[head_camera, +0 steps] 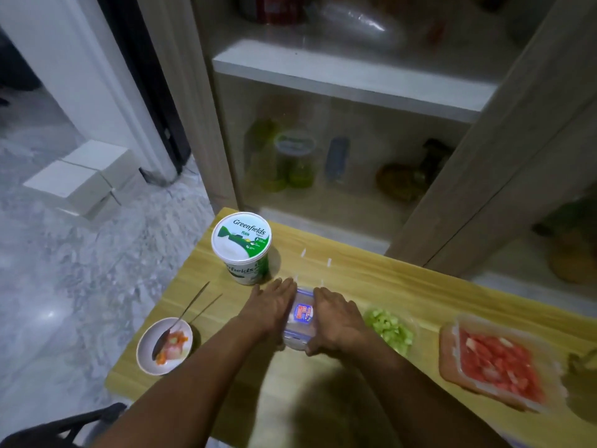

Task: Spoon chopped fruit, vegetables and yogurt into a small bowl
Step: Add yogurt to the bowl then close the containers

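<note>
A small clear lidded container (pixel 302 313) with a blue and red label sits at the middle of the wooden table (pixel 323 399). My left hand (pixel 273 307) lies flat against its left side and my right hand (pixel 334 321) presses over its right side and lid. A small pale bowl (pixel 145 354) near the table's left edge holds chopped pieces and a spoon (pixel 176 324). A closed Greenfields yogurt tub (pixel 241 245) stands at the back left. Chopped green vegetable (pixel 392 329) lies in a clear container to the right, and red chopped fruit (pixel 497 360) fills an open box further right.
A second thin utensil (pixel 206 307) lies beside the spoon. A glass-fronted cabinet (pixel 339 163) with jars stands right behind the table. White boxes (pixel 87 176) sit on the marble floor to the left. A dark chair (pixel 58 428) shows at the bottom left.
</note>
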